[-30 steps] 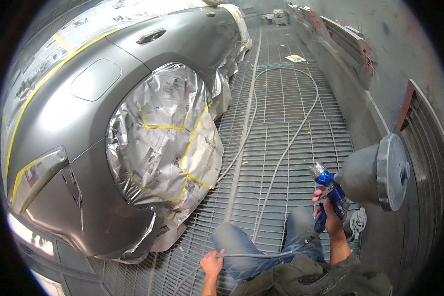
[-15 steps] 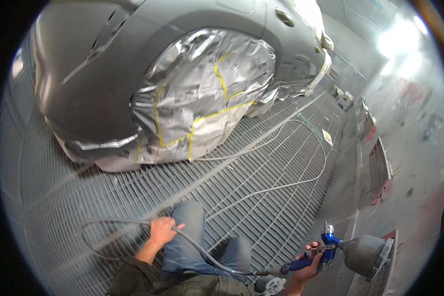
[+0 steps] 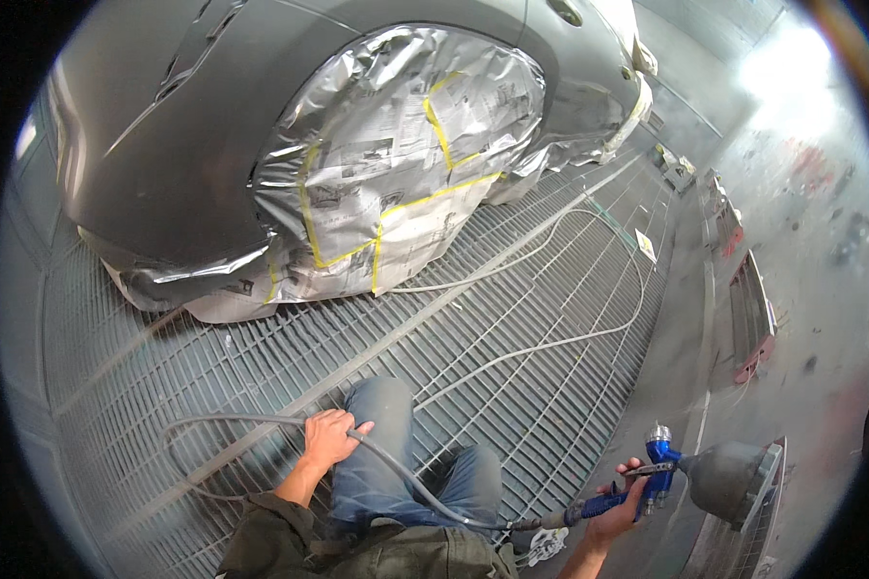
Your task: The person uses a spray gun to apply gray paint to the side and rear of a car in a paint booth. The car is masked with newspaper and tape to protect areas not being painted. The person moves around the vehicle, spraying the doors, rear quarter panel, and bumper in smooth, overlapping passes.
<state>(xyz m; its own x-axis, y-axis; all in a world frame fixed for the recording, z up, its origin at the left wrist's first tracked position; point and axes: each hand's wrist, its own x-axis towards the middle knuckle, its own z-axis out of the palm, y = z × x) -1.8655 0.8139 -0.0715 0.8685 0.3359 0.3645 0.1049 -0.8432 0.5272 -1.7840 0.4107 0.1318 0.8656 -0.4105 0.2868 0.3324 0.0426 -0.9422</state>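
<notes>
My right hand (image 3: pixel 616 513), at the lower right, is wrapped round the handle of a blue spray gun (image 3: pixel 659 463) with a silver air cap. A grey paint cup (image 3: pixel 728 482) is attached to the gun and points right. From the handle's end a grey air hose (image 3: pixel 413 482) runs across my thighs. My left hand (image 3: pixel 333 437) is closed round that hose beside my knee. Ahead of me stands a grey car (image 3: pixel 183 183). Its wheel area is covered by masking paper (image 3: pixel 357 207) with silver edges and yellow tape.
The hose loops over the grated floor (image 3: pixel 512 376), with one bend at my left and a wide one ahead. Along the right wall (image 3: pixel 811 318) lie reddish-edged frames (image 3: pixel 758 309). A crumpled white thing (image 3: pixel 547 546) is near my right forearm. A small white card (image 3: pixel 645 245) lies by the hose.
My view has shifted a little, so the car sits higher in it. The spray gun and my right hand have moved slightly right and forward. Both grips are unchanged.
</notes>
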